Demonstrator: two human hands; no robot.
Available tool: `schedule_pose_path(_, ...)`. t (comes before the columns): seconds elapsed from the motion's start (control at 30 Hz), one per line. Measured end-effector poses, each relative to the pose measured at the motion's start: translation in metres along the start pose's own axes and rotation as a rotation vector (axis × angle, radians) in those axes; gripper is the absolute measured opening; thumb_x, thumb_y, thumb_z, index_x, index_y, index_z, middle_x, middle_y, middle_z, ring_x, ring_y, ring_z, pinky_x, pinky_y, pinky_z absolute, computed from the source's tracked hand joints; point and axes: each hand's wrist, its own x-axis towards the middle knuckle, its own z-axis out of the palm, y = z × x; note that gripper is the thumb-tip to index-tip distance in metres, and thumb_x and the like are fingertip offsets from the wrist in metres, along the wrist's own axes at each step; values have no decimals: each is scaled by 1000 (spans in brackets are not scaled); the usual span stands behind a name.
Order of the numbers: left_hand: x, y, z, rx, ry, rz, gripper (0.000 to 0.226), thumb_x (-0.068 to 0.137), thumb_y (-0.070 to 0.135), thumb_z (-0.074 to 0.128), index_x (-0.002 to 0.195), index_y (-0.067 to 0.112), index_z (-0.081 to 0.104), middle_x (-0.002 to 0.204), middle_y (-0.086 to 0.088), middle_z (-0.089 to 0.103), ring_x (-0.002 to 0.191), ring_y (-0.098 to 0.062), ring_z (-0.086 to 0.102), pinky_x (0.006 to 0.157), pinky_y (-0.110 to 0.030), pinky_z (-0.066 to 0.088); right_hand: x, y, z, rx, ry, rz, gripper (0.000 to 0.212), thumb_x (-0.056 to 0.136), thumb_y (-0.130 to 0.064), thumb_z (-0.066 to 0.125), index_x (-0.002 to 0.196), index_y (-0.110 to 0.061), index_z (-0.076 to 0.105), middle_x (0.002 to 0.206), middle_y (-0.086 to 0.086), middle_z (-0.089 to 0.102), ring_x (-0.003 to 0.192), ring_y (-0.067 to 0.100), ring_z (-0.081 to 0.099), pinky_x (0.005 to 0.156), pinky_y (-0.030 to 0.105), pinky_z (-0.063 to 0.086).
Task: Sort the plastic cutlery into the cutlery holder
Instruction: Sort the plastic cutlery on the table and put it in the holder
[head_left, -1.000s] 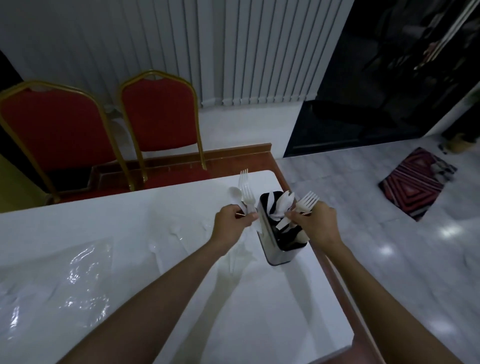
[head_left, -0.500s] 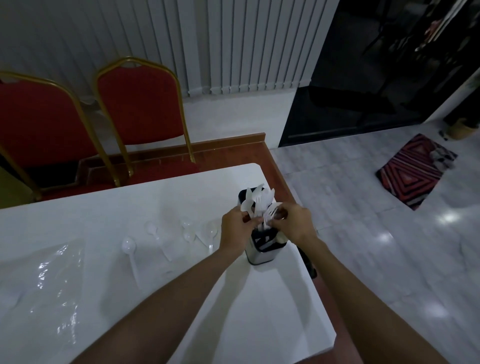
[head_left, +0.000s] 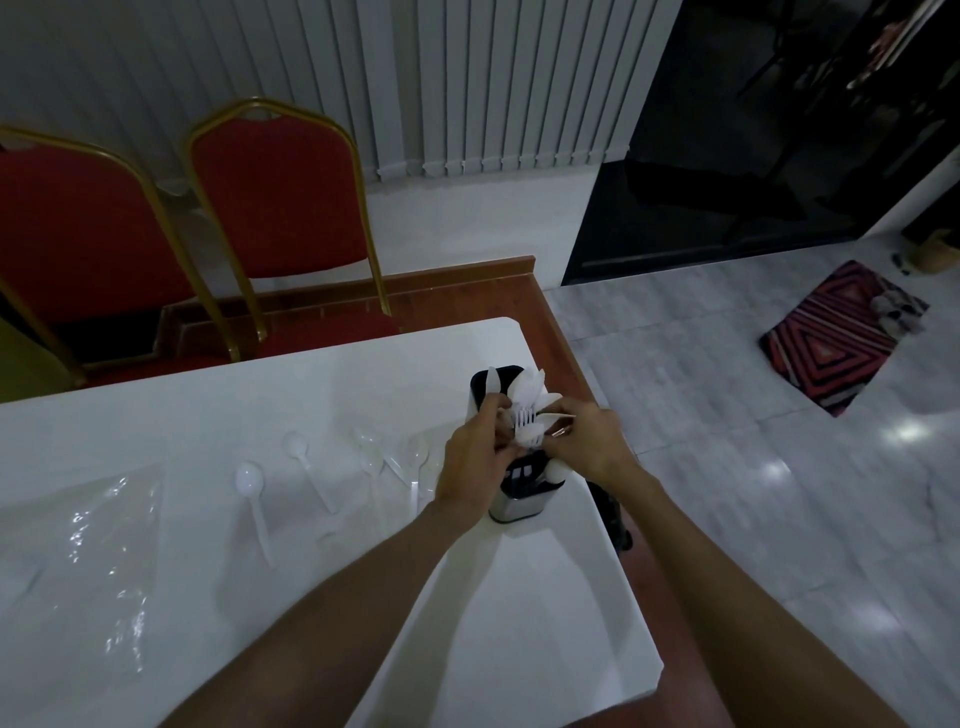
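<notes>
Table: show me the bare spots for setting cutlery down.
Bare: the far strip of the table behind the spoons, and the near patch between the forearms. Crowded: the spoon row and around the cutlery holder.

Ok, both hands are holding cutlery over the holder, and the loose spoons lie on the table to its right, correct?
Not quite. The head view shows the loose spoons lying on the table to the left of the holder, not its right. The left hand and right hand do hold white cutlery over it.
</notes>
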Motion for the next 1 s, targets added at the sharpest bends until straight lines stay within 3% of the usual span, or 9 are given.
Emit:
schedule_pose_path(0.13, -1, -1, 2, -30, -4, -23, 53, 78, 14, 75, 118, 22, 42, 96, 4, 69, 84, -9, 65, 76, -23, 55, -1, 2, 2, 5, 11, 28, 28, 75, -9, 73, 103, -11, 68, 88, 0, 71, 78, 11, 64, 75, 21, 52)
schedule_pose_path(0.3, -5, -5, 4, -25, -18, -6, 42, 83, 4, 67, 115, 20, 45, 103, 3, 64, 90, -10, 63, 82, -28, 56, -4, 3, 4, -27, 34, -21, 26, 78, -4, 69, 104, -10, 68, 94, 2, 71, 74, 9, 61, 62, 3, 41)
schedule_pose_path(0.37, -7, -11, 3, -16, -1, 25, 38, 84, 1, 61, 115, 19, 47, 106, 4, 61, 93, -11, 61, 84, -31, 56, -8, 2, 5, -50, 68, -60, 28, 80, 0, 65, 107, -10, 68, 102, 4, 70, 82, 14, 63, 68, 10, 45)
schedule_pose_path(0.47, -13, -26, -5, -18, 38, 57, 34, 87, -1, 54, 115, 17, 50, 110, 3, 57, 100, -11, 56, 88, -31, 53, -15, -9, 5, -85, 263, -166, 39, 79, 9, 56, 110, -11, 67, 110, 6, 66, 97, 23, 61, 79, 24, 47)
schedule_pose_path(0.6, -27, -64, -34, 24, 154, 29, 29, 87, -1, 52, 112, 14, 55, 109, 2, 56, 104, -14, 54, 92, -31, 48, -27, -50, 17, -18, 410, -340, 29, 82, 9, 55, 104, -6, 68, 100, 8, 68, 90, 22, 61, 78, 22, 46)
schedule_pose_path(0.7, -40, -103, -59, 61, 288, -101, 24, 87, 1, 56, 108, 14, 56, 105, -1, 59, 102, -18, 55, 91, -34, 48, -32, -78, 53, 34, 269, -452, 27, 83, 7, 57, 104, -5, 68, 97, 8, 69, 89, 19, 62, 79, 23, 49)
schedule_pose_path(0.77, -51, -132, -79, 97, 378, -242, 21, 86, 3, 57, 105, 10, 58, 102, -7, 61, 99, -25, 56, 89, -38, 47, -31, -87, 88, 29, 99, -434, 27, 83, 6, 55, 105, -4, 66, 98, 9, 68, 90, 20, 63, 79, 27, 51)
schedule_pose_path(0.9, -71, -180, -112, 198, 513, -608, 21, 85, 9, 62, 104, -1, 59, 101, -23, 62, 95, -41, 58, 83, -44, 46, -25, -79, 151, -81, -135, -145, 17, 88, -10, 56, 104, -6, 61, 102, 10, 64, 93, 25, 61, 72, 27, 43)
schedule_pose_path(1.0, -82, -207, -130, 181, 484, -866, 40, 84, 20, 68, 110, -7, 53, 112, -29, 56, 104, -47, 54, 89, -49, 43, -25, -70, 182, -101, -135, 122, 32, 89, -18, 60, 117, -4, 52, 114, 14, 56, 103, 30, 58, 81, 33, 48)
